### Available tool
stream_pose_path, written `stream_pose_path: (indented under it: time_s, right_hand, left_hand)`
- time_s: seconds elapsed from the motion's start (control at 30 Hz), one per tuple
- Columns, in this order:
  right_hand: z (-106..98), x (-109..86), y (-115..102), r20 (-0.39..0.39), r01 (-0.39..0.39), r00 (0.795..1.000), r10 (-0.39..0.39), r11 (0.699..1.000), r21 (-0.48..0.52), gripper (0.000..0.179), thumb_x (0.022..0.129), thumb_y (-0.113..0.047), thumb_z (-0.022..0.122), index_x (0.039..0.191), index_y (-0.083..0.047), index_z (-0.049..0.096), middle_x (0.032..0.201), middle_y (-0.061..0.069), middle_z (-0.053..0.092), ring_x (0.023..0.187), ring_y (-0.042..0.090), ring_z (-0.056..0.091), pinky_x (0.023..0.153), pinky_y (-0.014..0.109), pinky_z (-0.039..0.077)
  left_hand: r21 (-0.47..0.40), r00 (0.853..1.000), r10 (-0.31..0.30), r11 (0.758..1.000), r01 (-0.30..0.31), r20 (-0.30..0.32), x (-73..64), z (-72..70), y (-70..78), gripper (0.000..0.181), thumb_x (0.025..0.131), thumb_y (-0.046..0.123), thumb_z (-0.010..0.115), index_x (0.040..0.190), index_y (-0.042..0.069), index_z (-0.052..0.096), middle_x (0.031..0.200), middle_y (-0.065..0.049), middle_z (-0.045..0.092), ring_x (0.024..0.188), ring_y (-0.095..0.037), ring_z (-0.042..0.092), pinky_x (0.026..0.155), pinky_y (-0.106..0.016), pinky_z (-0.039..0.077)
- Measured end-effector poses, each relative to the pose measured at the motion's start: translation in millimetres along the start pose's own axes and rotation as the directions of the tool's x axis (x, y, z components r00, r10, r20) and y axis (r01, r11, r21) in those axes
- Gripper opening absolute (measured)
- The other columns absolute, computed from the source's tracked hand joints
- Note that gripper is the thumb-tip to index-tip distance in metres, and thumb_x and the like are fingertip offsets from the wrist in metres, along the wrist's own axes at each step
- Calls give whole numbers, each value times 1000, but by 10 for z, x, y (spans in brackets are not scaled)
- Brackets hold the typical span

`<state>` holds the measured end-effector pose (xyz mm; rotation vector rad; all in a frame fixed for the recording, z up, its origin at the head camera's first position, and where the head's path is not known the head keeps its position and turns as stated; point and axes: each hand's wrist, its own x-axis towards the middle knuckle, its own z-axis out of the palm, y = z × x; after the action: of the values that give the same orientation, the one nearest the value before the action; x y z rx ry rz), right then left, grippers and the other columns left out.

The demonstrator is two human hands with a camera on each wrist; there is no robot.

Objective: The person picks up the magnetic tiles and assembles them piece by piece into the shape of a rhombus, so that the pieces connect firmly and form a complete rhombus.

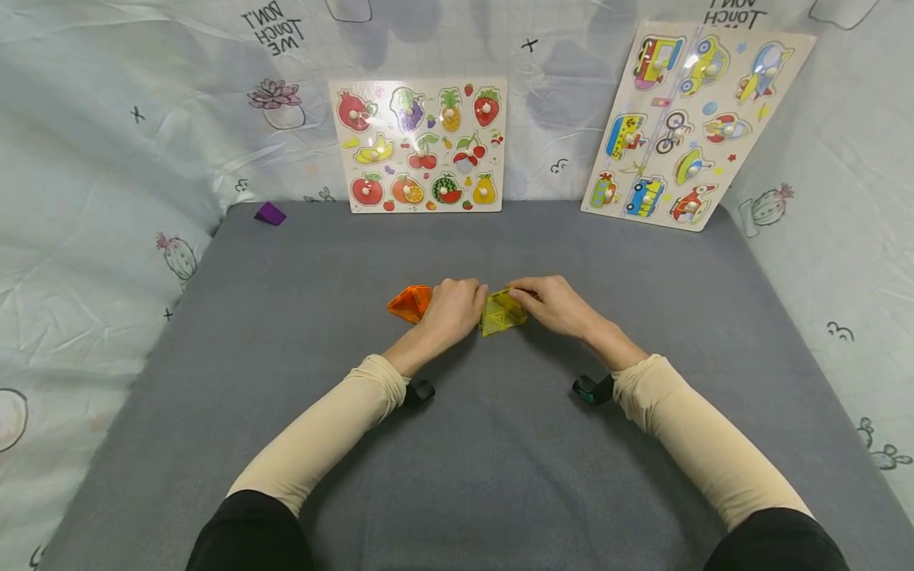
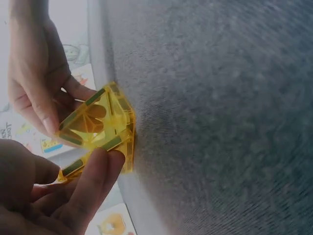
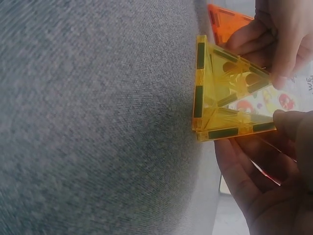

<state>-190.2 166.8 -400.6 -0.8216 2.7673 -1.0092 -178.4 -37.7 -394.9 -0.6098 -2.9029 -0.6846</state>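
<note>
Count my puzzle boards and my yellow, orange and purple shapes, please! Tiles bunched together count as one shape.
Puzzle boards: 2
Yellow shape: 1
Orange shape: 1
Purple shape: 1
Total: 5

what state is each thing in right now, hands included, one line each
left hand: fingers curled, pinching the yellow tiles
right hand: pinching them from the other side
yellow tiles: raised at angles to each other
orange piece: on the table, partly hidden by the left hand
purple piece: resting near the far left corner
fruit board: propped upright
vehicle board: propped up, slanted sideways
</note>
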Motion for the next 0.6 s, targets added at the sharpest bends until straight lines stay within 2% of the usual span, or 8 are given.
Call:
stream_pose_path:
  time_s: [0.1, 0.2, 0.37, 0.6]
  right_hand:
    - [6, -5, -5, -6, -2, 1000, 2, 1000, 0, 29, 102, -18, 53, 121, -3, 69, 112, 14, 72, 78, 17, 60, 69, 31, 48]
    - [6, -2, -17, -12, -3, 1000, 3, 1000, -3, 29, 102, -18, 53, 121, -4, 69, 112, 14, 73, 77, 17, 60, 68, 31, 48]
    - [4, -2, -35, -9, -3, 1000, 3, 1000, -9, 29, 102, -18, 53, 122, -3, 68, 111, 15, 73, 74, 16, 59, 66, 30, 47]
    - [12, -15, -41, 6, 2, 1000, -2, 1000, -7, 29, 101, -17, 54, 123, -2, 68, 111, 15, 73, 72, 14, 57, 63, 27, 45]
  left_hand:
    - [-30, 1000, -12, 999, 13, 16, 5, -5, -6, 38, 102, 16, 49, 65, 10, 58, 55, 1, 43, 46, -13, 41, 45, -25, 33]
    - [-33, 1000, -5, 999, 6, 24, 1, -16, -16, 38, 102, 17, 49, 67, 9, 60, 55, 1, 42, 46, -12, 40, 45, -24, 31]
    - [-30, 999, 24, 999, -23, 31, -8, -21, -11, 33, 103, 20, 50, 79, 5, 68, 58, -2, 50, 48, -14, 46, 48, -26, 37]
    - [-55, 997, 34, 998, -31, 68, -39, -18, -15, 22, 100, 19, 56, 97, 3, 71, 74, -7, 67, 57, -15, 54, 54, -28, 43]
